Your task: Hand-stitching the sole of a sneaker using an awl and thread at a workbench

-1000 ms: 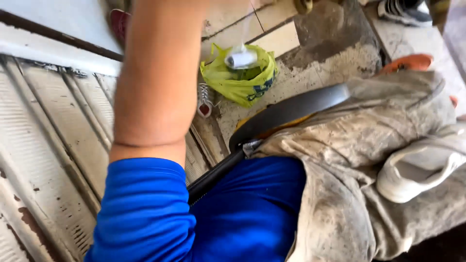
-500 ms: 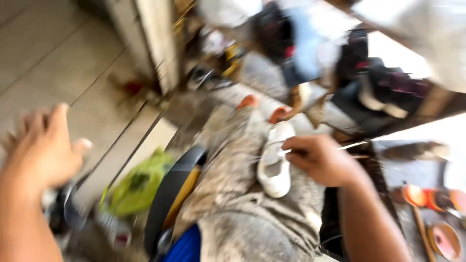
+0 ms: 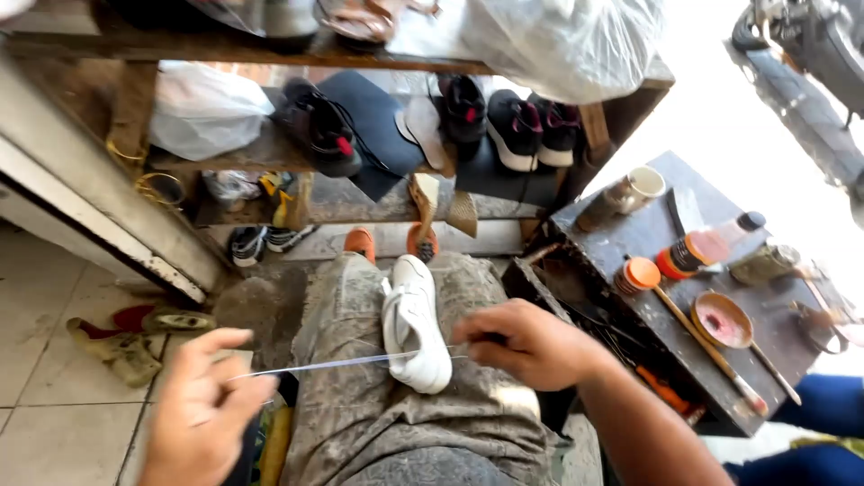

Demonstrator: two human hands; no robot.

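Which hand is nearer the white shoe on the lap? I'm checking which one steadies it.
Right. The right hand is beside the white shoe, at its sole edge; the left hand is out to the side, pulling the thread taut.

One white shoe (image 3: 416, 324), two hands, one thread (image 3: 315, 364).

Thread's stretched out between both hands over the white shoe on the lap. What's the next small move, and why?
Probably draw the left hand a little further outward to take up the thread. The thread runs nearly taut from that hand across to the right hand, which sits against the white shoe on the lap, so the shoe looks steadied for a pull.
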